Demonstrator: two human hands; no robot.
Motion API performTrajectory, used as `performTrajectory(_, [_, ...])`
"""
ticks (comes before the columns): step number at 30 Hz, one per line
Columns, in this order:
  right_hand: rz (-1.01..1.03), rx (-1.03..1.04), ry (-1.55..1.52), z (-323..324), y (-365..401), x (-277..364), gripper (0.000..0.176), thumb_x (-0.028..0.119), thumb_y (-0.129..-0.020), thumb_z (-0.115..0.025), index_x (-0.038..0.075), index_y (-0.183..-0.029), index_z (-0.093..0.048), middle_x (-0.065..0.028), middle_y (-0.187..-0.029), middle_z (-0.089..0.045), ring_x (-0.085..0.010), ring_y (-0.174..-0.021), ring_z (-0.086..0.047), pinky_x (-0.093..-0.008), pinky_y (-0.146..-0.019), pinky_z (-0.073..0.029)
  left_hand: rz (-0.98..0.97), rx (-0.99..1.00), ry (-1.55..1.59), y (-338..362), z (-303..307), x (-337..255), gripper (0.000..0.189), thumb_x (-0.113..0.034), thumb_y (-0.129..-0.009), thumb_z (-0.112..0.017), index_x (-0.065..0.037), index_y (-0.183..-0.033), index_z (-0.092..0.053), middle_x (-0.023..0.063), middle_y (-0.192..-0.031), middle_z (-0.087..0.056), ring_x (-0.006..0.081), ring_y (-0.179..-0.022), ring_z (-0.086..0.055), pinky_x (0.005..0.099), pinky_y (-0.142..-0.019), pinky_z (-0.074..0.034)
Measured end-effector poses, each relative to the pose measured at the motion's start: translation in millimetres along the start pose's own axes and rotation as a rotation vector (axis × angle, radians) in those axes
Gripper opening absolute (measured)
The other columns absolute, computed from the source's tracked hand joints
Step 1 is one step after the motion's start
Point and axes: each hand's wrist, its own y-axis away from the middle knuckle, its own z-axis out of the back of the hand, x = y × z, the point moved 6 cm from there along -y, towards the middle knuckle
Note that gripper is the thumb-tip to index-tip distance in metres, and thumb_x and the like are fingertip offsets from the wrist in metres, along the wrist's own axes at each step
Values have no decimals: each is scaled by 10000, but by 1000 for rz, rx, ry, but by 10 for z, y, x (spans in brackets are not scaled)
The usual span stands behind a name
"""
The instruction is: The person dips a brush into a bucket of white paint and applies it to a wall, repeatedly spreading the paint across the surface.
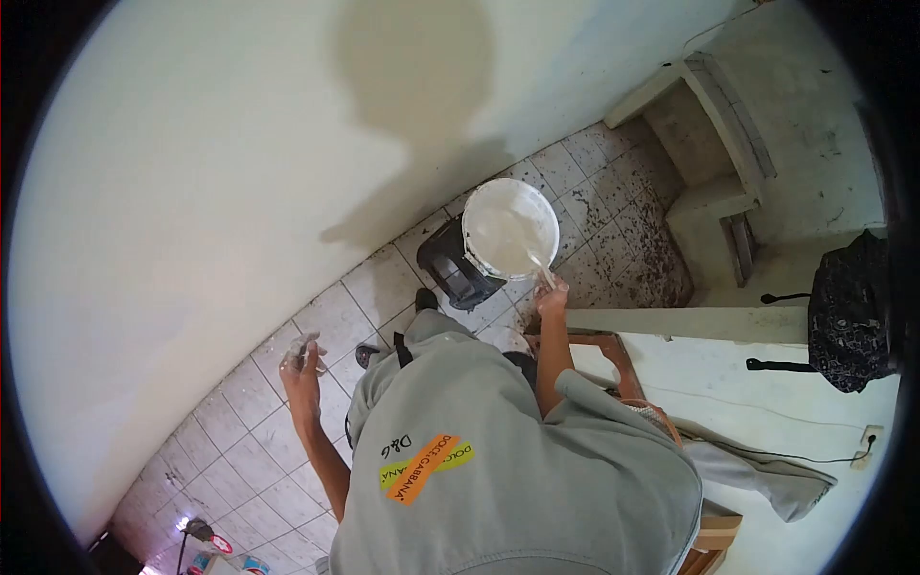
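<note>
Two closed grips: right hand [551,295] round a stick [539,264] dipped in the white bucket [466,230], left hand [303,369] round a small pale object [305,343]. Stained floor tiles [249,450] meet a white wall [192,172].

I saw the right hand [551,295] holding a thin tool [540,265] dipped into the white bucket [503,190], above the tiled floor [379,283] beside the wall [192,172]. The left hand [302,364] gripped a small object [305,343] I could not identify, well apart from the bucket.
</note>
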Motion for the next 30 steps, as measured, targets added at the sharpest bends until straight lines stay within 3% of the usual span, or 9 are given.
performTrajectory(3, [-154, 40, -18, 122, -160, -129, 248, 169, -831, -444, 50, -1023, -544, -102, -997, -665, -199, -740, -605, -298, -590, -462, -9, 49, -50, -69, -301, -181, 246, -205, -902, -565, -27, -1051, -645, 41, -753, -594, 91, -608, -472, 241, -555, -384])
performTrajectory(9, [-77, 50, 261, 300, -51, -177, 245, 143, -878, -548, 33, -1095, -530, -123, -1000, -669, -187, -768, -619, -278, -557, -453, -53, 145, -181, -220, -802, -502, 241, -204, -901, -562, -33, -1050, -644, 53, -740, -598, 110, -614, -489, 260, -570, -405])
performTrajectory(12, [-50, 198, 662, 488, -214, -351, 334, 97, -815, -458, 0, -1125, -535, -119, -962, -648, -203, -746, -599, -303, -595, -472, -66, 146, -244, -329, -1025, -576, 244, -206, -903, -560, -36, -1056, -645, 58, -750, -605, 112, -620, -494, 264, -575, -410])
performTrajectory(15, [-105, 205, 296, 561, -240, -378, 330, 115, -815, -466, -8, -1112, -544, -119, -926, -639, -196, -718, -585, -307, -582, -473, -71, 150, -280, -361, -1172, -537, 243, -205, -907, -555, -38, -1059, -645, 66, -771, -613, 117, -652, -513, 265, -593, -419])
performTrajectory(18, [-92, 139, 579, 503, -167, -315, 341, 150, -809, -449, 4, -1101, -546, -111, -903, -637, -191, -694, -572, -309, -573, -470, -43, 174, -281, -328, -1398, -611, 239, -197, -908, -551, -32, -1053, -645, 81, -797, -623, 125, -691, -536, 269, -616, -431])
performTrajectory(21, [-124, 262, 464, 570, -385, -353, 272, 169, -834, -480, 32, -1051, -572, -94, -879, -629, -192, -686, -562, -325, -558, -470, -61, 183, -267, -340, -1544, -498, 224, -178, -900, -556, -31, -1043, -645, 76, -793, -625, 123, -640, -518, 271, -601, -434])
performTrajectory(22, [-261, 150, 128, 619, -423, -418, 183, 153, -845, -540, 49, -987, -592, -77, -849, -618, -187, -658, -560, -333, -531, -474, -45, 195, -296, -315, -1583, -543, 224, -177, -899, -556, -30, -1043, -644, 79, -794, -627, 124, -642, -523, 273, -604, -437])
performTrajectory(25, [-155, 104, 446, 501, -352, -332, 186, 180, -872, -583, 31, -981, -608, -57, -775, -638, -133, -577, -539, -280, -454, -439, -47, 208, -345, -348, -1631, -691, 226, -179, -898, -558, -31, -1045, -645, 86, -800, -635, 128, -654, -537, 279, -608, -442])
performTrajectory(30, [-166, 86, 480, 434, -340, -324, 119, 146, -862, -578, 67, -924, -643, -36, -724, -606, -120, -586, -537, -271, -465, -443, -37, 171, -323, -445, -1618, -740, 233, -197, -902, -563, -44, -1053, -653, 83, -807, -638, 131, -678, -548, 283, -616, -447])
